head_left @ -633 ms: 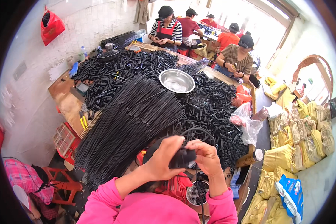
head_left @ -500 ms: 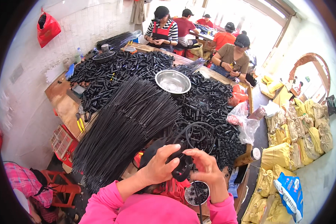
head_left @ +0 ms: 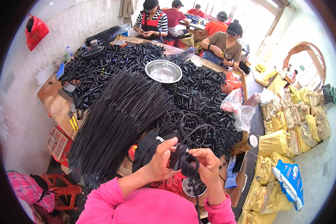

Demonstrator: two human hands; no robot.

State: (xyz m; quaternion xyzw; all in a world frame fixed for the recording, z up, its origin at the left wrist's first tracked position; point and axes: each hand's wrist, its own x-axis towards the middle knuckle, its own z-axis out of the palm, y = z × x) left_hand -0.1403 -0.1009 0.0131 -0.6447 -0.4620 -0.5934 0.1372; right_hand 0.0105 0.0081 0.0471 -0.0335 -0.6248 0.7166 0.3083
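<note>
Right at the bottom of the view, two forearms in bright pink sleeves rise from the lower edge and meet over the near rim of the worktable. The left hand and the right hand are close together, both closed around one small black plastic fitting held between them in the air, just above the table edge. The left thumb and fingers curl over its left side; the right fingers wrap it from the right and below. A thin black cable hangs down from the fitting toward the pink lap.

Just under the hands sits a small round container of tiny dark parts, and beside it on the right lie a blue strip-like object and a brown bottle with a white cap on its side.

Beyond the hands, loose loops of black cord rest on the wooden table. To the left, a large fan-shaped bundle of long thin black rods spreads toward the near edge. Farther on, a heap of short black tube pieces covers most of the table, with a shiny round steel bowl on top.

At the far end, several people sit working. Yellow filled sacks are stacked along the right.
</note>
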